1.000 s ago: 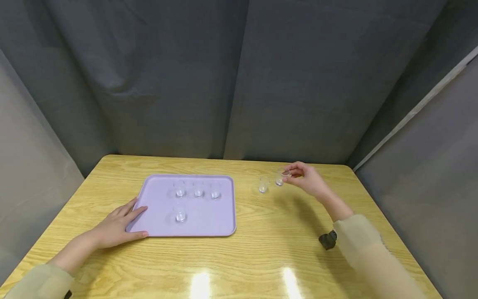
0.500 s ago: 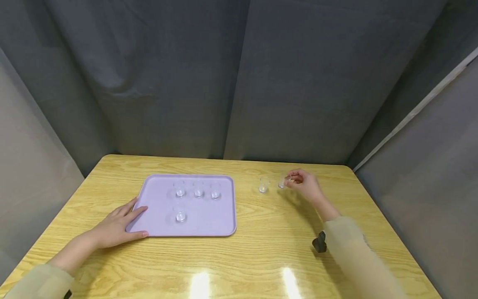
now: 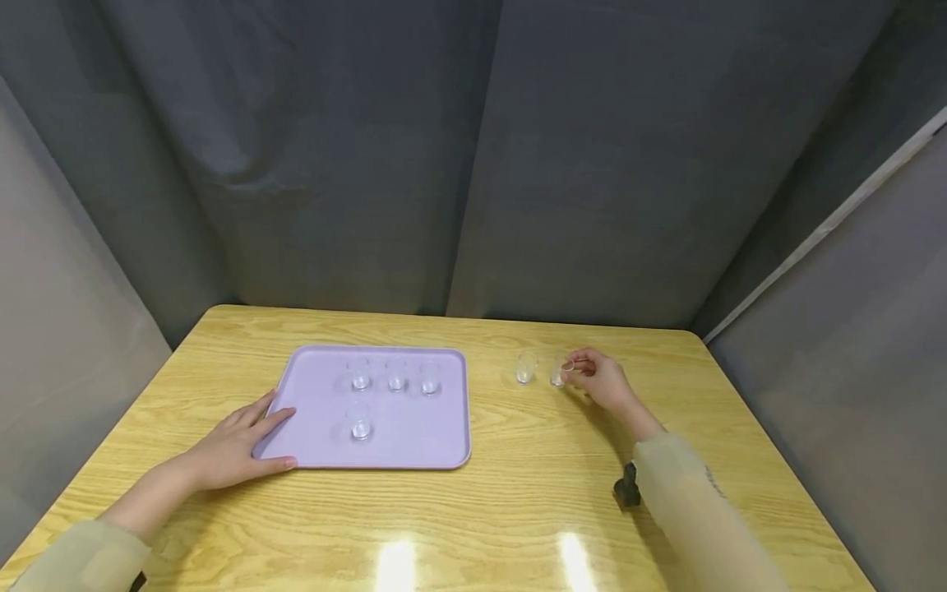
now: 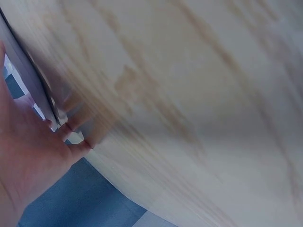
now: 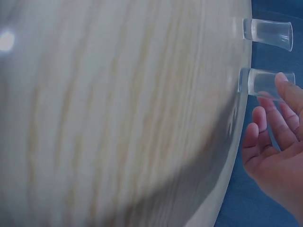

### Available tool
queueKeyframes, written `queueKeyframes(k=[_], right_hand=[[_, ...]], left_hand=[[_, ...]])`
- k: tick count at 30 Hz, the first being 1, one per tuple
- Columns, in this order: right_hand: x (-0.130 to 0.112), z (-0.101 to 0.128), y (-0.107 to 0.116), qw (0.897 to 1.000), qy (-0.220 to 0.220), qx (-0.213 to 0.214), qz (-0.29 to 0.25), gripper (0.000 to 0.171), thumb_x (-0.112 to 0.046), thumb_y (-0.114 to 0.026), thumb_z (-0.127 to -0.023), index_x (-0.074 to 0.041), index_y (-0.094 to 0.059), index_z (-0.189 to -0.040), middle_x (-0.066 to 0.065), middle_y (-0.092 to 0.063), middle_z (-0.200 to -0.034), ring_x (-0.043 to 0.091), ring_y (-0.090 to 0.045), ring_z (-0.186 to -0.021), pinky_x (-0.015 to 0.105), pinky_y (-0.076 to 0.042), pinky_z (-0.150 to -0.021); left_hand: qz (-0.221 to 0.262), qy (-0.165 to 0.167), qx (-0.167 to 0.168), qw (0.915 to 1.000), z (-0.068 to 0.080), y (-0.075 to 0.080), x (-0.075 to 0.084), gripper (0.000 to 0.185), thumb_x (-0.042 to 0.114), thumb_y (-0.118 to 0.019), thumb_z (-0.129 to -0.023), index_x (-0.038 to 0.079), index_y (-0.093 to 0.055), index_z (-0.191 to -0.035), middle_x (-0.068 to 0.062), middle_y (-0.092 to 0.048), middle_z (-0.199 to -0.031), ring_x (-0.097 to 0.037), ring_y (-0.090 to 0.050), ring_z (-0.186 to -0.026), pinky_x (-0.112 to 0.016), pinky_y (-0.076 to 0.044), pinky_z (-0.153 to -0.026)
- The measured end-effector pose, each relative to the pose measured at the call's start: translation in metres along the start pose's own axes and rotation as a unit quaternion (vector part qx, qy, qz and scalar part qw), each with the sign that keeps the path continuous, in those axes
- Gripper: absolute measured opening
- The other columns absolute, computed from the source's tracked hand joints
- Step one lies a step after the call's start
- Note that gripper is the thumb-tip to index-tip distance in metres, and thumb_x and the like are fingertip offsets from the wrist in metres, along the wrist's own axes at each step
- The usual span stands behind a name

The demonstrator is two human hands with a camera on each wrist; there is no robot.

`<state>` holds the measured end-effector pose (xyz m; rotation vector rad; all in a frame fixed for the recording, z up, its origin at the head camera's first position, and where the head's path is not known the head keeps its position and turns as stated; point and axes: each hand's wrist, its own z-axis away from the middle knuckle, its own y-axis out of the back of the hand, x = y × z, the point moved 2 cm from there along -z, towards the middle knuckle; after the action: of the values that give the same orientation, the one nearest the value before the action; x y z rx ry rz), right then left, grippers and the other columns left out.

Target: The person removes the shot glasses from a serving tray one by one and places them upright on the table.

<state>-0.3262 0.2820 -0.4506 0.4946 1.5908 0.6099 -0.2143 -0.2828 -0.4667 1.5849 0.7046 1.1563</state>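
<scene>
At a wooden table [image 3: 518,510], we see the right hand [image 3: 602,382] pinching a small clear glass [image 3: 558,372] that stands on the tabletop, right of the tray [image 3: 414,448]. A second glass [image 3: 524,368] stands just beside it, apart. The left hand [image 3: 233,448] lies flat with fingers spread, touching the lilac tray's near-left corner. Four more glasses [image 3: 396,378] stand on the tray, three in a row and one nearer.
</scene>
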Motion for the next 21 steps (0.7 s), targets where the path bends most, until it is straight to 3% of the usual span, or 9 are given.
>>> queueKeyframes(k=[13,21], right_hand=[[0.002,0.001,0.003,1.000,-0.006,-0.015,-0.013,0.051,-0.017,-0.067,-0.088,-0.003,-0.048,-0.133,0.020,-0.056,-0.127,0.033,-0.056,-0.103,0.038,-0.052,-0.073],[-0.005,0.008,0.018,1.000,0.010,0.024,-0.015,0.050,-0.026,-0.067,-0.089,-0.009,-0.049,-0.132,0.015,-0.058,-0.128,0.024,-0.053,-0.097,0.025,-0.048,-0.069]], left_hand=[[-0.003,0.013,-0.021,0.9997,0.000,0.005,0.005,0.082,0.062,-0.061,-0.081,0.013,-0.040,-0.143,-0.023,-0.018,-0.153,-0.052,-0.024,-0.131,-0.068,-0.023,-0.098],[0.002,0.011,-0.010,0.9999,-0.001,-0.003,-0.004,0.085,0.067,-0.057,-0.080,0.014,-0.041,-0.143,-0.021,-0.016,-0.154,-0.052,-0.022,-0.132,-0.068,-0.020,-0.100]])
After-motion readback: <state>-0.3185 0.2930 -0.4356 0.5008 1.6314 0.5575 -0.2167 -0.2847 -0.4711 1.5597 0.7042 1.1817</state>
